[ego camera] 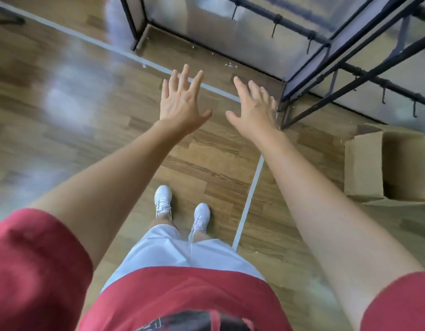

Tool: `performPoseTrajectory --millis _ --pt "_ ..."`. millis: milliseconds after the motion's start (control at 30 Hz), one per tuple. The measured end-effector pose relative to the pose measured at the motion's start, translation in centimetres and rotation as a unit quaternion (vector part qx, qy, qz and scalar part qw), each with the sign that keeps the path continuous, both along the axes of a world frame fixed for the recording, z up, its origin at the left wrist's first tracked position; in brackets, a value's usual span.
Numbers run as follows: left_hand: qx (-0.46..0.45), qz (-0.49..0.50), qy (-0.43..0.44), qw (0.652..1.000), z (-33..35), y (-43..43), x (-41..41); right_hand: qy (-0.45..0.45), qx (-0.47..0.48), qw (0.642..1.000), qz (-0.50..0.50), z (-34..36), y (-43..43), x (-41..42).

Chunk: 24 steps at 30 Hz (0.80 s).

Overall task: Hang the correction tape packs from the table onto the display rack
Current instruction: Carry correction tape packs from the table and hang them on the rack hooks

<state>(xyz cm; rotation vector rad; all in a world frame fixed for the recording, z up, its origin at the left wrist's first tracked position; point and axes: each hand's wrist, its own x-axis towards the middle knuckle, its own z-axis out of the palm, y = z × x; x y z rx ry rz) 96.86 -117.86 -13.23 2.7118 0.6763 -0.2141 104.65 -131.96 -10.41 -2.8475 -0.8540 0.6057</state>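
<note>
My left hand (181, 101) and my right hand (253, 106) are stretched out in front of me over the wooden floor, palms down, fingers spread, holding nothing. A black metal frame with clear sheeting, the display rack (309, 39), stands at the upper right, just beyond my right hand. Black hooks hang from its bars. No correction tape packs and no table are in view.
An open cardboard box (364, 168) lies on the floor at the right, below the rack. White tape lines (249, 189) run across the wooden floor. My feet in white shoes (182, 206) stand below my hands.
</note>
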Motion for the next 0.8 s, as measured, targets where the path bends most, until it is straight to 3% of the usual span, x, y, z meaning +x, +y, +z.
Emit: performPoseTrajectory --millis 467,800 --pt "-0.011 0.237 0.011 0.971 -0.6 9.5 -29.8 0.024 0.000 0.977 0.211 -2.0 13.7 -23.9" --pt "-0.001 0.433 0.023 0.901 -0.7 16.2 -52.4 0.035 0.015 0.920 0.390 -3.6 25.7 -43.4"
